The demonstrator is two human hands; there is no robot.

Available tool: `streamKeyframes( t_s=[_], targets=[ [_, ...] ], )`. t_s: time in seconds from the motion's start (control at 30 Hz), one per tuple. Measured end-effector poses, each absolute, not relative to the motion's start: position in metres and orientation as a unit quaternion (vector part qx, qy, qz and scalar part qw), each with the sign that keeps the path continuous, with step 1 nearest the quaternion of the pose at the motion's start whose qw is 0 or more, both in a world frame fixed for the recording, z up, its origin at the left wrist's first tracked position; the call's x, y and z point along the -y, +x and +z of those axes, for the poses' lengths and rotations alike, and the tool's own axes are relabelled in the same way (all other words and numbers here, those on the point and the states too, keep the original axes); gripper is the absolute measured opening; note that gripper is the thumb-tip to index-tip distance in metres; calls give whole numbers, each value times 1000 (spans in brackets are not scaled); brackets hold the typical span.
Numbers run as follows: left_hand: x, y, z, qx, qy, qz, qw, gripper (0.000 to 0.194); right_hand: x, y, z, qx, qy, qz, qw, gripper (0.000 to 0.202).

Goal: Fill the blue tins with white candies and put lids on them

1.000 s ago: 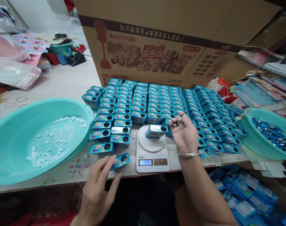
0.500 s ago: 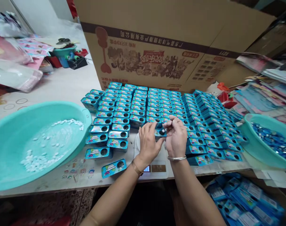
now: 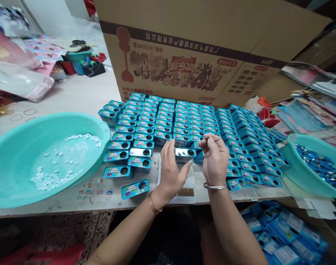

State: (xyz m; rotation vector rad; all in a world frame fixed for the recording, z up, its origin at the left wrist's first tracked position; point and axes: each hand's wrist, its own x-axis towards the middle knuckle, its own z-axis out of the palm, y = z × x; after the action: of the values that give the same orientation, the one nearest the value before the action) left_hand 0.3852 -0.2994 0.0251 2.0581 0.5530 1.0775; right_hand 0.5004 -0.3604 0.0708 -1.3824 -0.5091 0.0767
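A blue box (image 3: 185, 152) with a few white pieces on its top stands behind a white scale (image 3: 181, 195), between my hands. My left hand (image 3: 172, 173) is at the box's left side, thumb apart from the raised fingers, and holds nothing visible. To the right, my right hand (image 3: 215, 158) is closed with fingertips pressed together; what they hold, if anything, is too small to tell. Many more blue boxes (image 3: 181, 127) stand in rows beyond and on both sides. One box (image 3: 135, 189) sits apart, tilted, near the front edge.
A large green basin (image 3: 46, 121) with white pieces is at the left. Another green basin (image 3: 292, 158) holds blue-wrapped pieces at the right. A big cardboard box (image 3: 170, 22) rises behind the rows. More blue packs (image 3: 289, 232) lie below the table at the right.
My left hand has opened away from the box, and my right hand has moved right. White pieces now show on the box's top. The view has shifted slightly.
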Motion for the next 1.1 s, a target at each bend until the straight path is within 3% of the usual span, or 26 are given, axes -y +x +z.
streamKeyframes(
  t_s=[0.2, 0.33, 0.8, 1.1],
  targets=[
    [337, 291, 7, -190, 788, 417, 411, 66, 368, 502, 83, 564, -759, 17, 325, 16],
    [344, 237, -19, -227, 795, 369, 425, 61, 354, 505, 81, 623, -759, -2, 190, 19],
    [319, 191, -32, -371, 739, 390, 405, 50, 374, 524, 73, 599, -779, -52, 180, 19],
    [317, 183, -37, -418, 704, 382, 428, 56, 389, 528, 92, 557, -789, -68, 249, 20]
  ],
)
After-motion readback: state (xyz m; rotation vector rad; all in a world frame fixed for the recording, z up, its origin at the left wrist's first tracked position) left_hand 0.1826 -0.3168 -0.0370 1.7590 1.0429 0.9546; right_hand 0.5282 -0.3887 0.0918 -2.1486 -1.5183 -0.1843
